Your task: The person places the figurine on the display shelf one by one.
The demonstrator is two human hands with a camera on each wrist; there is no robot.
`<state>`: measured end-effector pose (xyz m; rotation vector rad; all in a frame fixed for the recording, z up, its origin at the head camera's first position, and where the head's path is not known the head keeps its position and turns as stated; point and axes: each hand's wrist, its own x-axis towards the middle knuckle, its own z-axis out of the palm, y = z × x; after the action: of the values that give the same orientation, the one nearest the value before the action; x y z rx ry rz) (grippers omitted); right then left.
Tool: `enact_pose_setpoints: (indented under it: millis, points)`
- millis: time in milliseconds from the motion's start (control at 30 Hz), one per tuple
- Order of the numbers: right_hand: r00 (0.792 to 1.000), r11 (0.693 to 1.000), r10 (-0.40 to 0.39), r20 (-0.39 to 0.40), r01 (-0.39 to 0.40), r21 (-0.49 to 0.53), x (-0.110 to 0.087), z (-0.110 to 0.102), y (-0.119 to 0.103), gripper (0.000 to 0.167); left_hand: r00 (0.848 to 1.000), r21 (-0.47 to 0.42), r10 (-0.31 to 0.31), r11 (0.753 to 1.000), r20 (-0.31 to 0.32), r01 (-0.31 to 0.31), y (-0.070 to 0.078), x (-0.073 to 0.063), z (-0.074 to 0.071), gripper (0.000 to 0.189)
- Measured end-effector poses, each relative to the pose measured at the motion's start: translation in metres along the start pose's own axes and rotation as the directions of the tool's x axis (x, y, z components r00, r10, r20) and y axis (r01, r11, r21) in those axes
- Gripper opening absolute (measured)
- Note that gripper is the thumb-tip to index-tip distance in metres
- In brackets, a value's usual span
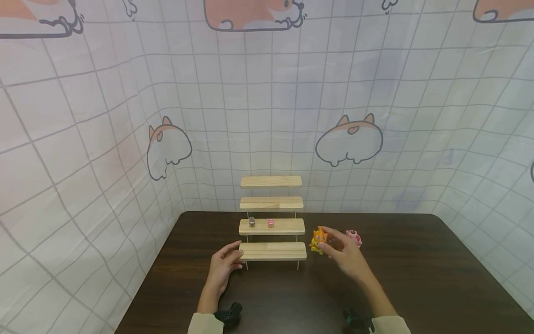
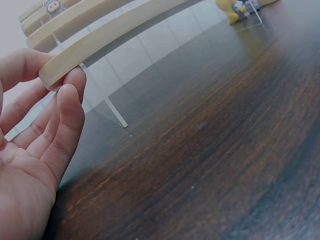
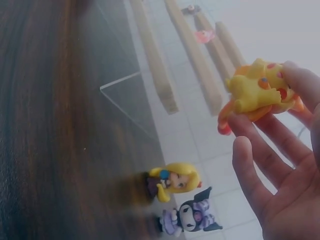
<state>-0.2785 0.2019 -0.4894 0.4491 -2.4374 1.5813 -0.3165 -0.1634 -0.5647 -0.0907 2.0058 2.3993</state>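
Observation:
My left hand (image 1: 222, 264) pinches the left end of the lowest board of a stepped wooden display stand (image 1: 273, 251). In the left wrist view, the thumb and fingertips sit around that board end (image 2: 52, 75). My right hand (image 1: 344, 253) holds a yellow-and-orange toy figurine (image 3: 257, 92) between thumb and fingers, just right of the stand. From the head, the figurine's orange side with pointed ears shows. A grey figurine (image 1: 252, 222) and a pink figurine (image 1: 271, 223) stand on the second board from the bottom.
Beyond my right hand, a pink figurine (image 1: 353, 237) is on the dark wooden table (image 1: 417, 273). The right wrist view shows a yellow-haired doll figurine (image 3: 177, 180) beside a black-and-purple figurine (image 3: 190, 217). Patterned white cloth (image 1: 267, 116) surrounds the table's back and sides.

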Motion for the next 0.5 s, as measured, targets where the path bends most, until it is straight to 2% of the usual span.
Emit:
enact_pose_setpoints:
  millis: [300,500]
  points:
    - [0.995,0.996,-0.089,0.036,0.089,0.02,0.001,0.003,-0.01,0.047,1.0,0.024,-0.005,1.0,-0.015,0.006,0.001,-0.001,0.002,0.048]
    - [0.992,0.996,-0.091,0.082,0.09,0.021,0.006,0.007,-0.018,0.05,1.0,0.02,-0.005,1.0,-0.014,0.005,0.002,-0.001,0.002,0.048]
